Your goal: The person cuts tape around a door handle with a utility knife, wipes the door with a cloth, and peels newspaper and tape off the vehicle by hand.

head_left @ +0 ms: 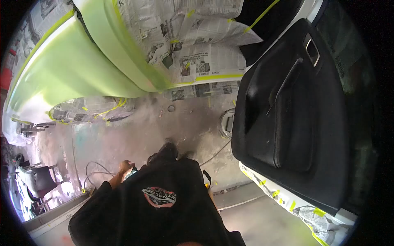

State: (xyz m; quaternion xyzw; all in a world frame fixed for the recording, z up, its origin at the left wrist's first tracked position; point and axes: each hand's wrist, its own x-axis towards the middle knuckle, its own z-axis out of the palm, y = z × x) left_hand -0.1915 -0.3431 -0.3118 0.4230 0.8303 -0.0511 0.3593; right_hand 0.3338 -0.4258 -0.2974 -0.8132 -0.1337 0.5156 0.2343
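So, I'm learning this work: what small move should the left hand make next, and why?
Probably raise the left hand, with the pale item it holds, toward the greenish panel: newspaper and yellow tape cover areas around that panel, itself uncovered, and the hand hangs low, apart from it.

Observed a bare left hand [126, 166], curled about a pale bluish object [130, 173], too small to identify; noted ahead a curved pale-green car fender [78, 61] and crumpled newspaper masking sheets [221, 57] edged with yellow-green tape [223, 77]; logged at right a black padded door panel [299, 115] with a chrome-rimmed handle [312, 50].
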